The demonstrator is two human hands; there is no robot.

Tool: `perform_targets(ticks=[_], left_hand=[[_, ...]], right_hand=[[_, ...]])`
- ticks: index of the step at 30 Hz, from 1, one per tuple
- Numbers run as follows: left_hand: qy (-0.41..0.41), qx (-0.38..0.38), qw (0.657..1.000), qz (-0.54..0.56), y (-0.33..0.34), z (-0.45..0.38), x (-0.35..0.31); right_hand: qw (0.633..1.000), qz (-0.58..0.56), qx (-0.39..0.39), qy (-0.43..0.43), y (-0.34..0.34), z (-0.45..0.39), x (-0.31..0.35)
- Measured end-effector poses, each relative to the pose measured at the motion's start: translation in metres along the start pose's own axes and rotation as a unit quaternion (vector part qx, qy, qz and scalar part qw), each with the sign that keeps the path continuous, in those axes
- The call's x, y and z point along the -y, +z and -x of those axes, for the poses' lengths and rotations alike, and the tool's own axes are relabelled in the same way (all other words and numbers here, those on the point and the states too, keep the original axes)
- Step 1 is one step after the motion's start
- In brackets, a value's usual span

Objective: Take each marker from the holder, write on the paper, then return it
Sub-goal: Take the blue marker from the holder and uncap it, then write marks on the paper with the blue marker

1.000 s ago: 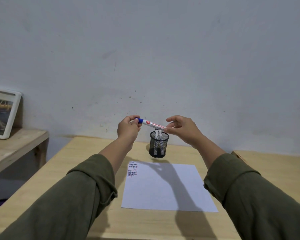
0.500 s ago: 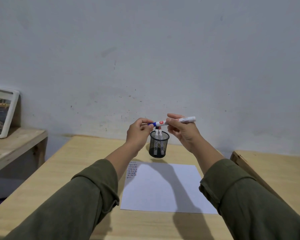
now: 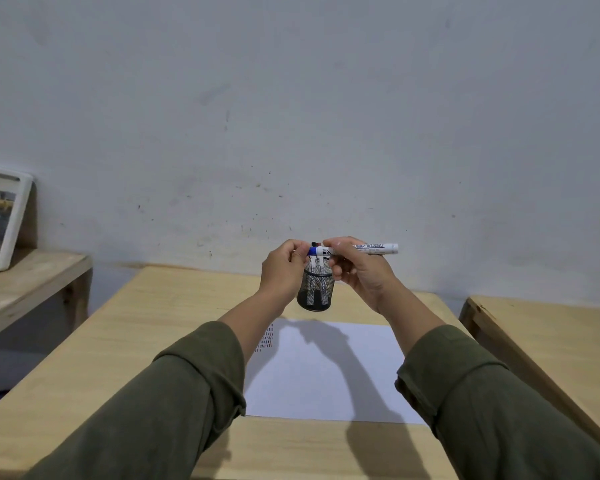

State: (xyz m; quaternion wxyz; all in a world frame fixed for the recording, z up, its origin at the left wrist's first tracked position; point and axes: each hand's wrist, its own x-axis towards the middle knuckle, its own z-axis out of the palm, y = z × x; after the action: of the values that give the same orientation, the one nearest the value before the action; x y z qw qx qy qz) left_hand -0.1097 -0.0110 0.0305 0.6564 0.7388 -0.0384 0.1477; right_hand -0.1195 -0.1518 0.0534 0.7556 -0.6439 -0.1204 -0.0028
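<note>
Both hands hold one marker level above the holder near the desk's far edge. Right hand grips the barrel, left hand pinches the blue cap. Paper lies mid-desk.

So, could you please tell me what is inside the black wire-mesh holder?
Two white-barrelled markers stand in the black wire-mesh holder, caps up. The hands partly cover its rim, so more could be hidden.
</note>
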Motion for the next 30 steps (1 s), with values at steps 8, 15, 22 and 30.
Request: perform_targets(ticks=[8,15,22,30], left_hand=[[-0.049,0.037,0.998,-0.008,-0.007,-0.001,0.012],[-0.111,0.063,0.991,-0.036,-0.02,0.002,0.019],[-0.19,0.032,0.981,0.015,-0.049,0.001,0.032],[-0.088,-0.03,0.979,-0.183,-0.074,0.018,0.055]], right_hand=[[0.999,0.028,0.015,-0.006,0.002,0.003,-0.013],[0.999,0.04,0.026,0.003,0.012,0.009,-0.027],[0.999,0.034,0.035,-0.009,0.008,0.01,-0.02],[0.999,0.034,-0.019,0.022,0.011,0.02,-0.048]])
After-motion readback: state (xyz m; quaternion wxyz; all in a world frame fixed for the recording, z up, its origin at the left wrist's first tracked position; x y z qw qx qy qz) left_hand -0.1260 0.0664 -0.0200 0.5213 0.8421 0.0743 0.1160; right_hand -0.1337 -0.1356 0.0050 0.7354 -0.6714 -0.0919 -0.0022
